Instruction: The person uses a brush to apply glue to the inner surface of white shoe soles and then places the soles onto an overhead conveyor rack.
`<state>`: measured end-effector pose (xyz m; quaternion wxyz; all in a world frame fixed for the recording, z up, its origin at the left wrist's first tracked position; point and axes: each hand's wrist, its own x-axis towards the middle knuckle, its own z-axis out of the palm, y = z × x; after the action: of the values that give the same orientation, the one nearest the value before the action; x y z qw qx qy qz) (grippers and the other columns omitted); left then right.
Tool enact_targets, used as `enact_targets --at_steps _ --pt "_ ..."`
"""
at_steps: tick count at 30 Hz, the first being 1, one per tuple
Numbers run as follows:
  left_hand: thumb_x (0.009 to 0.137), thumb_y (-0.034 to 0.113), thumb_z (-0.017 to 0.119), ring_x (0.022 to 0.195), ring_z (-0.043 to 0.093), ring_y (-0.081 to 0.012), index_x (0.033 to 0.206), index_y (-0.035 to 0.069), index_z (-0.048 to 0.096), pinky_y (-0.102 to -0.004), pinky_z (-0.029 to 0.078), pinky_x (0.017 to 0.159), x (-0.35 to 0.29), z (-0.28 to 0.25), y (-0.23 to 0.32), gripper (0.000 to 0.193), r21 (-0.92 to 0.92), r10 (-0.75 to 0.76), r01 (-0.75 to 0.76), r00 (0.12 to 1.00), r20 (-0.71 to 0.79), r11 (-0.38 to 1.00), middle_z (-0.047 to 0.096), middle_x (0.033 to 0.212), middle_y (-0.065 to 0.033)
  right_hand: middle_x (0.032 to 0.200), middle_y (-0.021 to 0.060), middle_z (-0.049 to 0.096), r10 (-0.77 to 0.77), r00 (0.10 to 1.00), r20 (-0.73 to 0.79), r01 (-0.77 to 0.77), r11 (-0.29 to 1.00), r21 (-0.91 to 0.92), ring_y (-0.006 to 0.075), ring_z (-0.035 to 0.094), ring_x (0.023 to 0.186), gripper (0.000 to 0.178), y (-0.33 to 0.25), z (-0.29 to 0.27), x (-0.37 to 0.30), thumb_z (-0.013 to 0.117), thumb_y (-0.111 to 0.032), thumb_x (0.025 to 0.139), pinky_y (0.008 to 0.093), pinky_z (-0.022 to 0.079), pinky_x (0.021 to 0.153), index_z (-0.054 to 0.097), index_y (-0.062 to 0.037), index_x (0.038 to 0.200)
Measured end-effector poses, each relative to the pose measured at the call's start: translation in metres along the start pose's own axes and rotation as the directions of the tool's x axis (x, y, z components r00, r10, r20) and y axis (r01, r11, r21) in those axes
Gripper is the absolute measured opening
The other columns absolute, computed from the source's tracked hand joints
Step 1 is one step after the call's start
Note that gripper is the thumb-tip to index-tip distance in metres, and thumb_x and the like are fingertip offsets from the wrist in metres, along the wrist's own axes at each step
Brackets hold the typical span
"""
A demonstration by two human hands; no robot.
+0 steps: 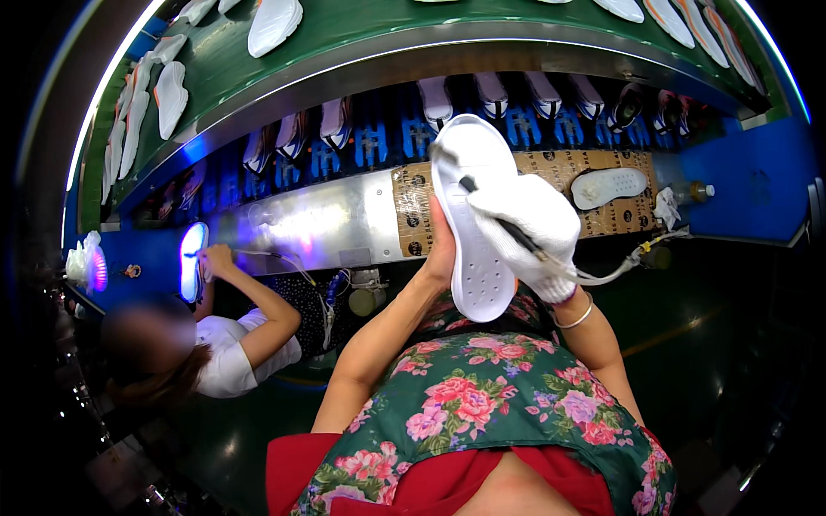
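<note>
A white shoe sole (482, 284) is held up before me, its toe end pointing away. My left hand (442, 248), bare, grips it along its left edge, with some fingers hidden beneath. In a white knitted glove, my right hand (535, 230) is closed around a dark-handled brush (514, 236). The brush's tip lies over the left side of the sole's upper half and is blurred. A pale tube (598, 279) runs from the handle's rear past my right wrist. On the cardboard (413, 206) beyond my hands lies another white sole (609, 187).
A green conveyor belt (370, 30) carrying white soles crosses the far side. Below it, shoe uppers (335, 122) sit on blue holders (371, 142). A co-worker (232, 348) at left handles a sole (193, 258) under bluish light. A bottle (701, 192) and crumpled white cloth (666, 206) are at right.
</note>
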<state>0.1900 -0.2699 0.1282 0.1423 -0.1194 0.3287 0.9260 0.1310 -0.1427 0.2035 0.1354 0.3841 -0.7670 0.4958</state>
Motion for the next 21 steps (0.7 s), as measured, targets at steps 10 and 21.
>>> enact_targets --at_steps 10,21 --pt "0.084 0.085 0.012 0.135 0.044 -0.0268 0.154 0.012 0.023 -0.0433 0.039 0.111 0.0 -0.026 0.004 0.102 0.008 0.155 -0.155 0.988 0.022 0.988 0.042 0.148 -0.0119 0.099 0.0109 0.072 -0.065 0.995 0.079 0.066 0.998 -0.001 0.0294 0.069 0.089 0.029 -0.001 0.004 0.0 0.072 -0.003 0.075 0.0366 0.054 0.082 0.074 -0.0069 0.103" --pt "0.086 0.085 0.02 0.131 0.048 -0.0276 0.152 0.013 0.028 -0.0434 0.041 0.109 0.004 -0.03 0.022 0.098 -0.077 0.194 -0.2 0.978 -0.081 0.977 0.045 0.145 -0.0112 0.094 0.0095 0.073 -0.095 0.992 0.078 0.094 0.995 0.025 0.0273 0.07 0.086 0.022 -0.01 0.018 -0.013 0.076 -0.006 0.075 0.0361 0.054 0.077 0.076 -0.0075 0.097"
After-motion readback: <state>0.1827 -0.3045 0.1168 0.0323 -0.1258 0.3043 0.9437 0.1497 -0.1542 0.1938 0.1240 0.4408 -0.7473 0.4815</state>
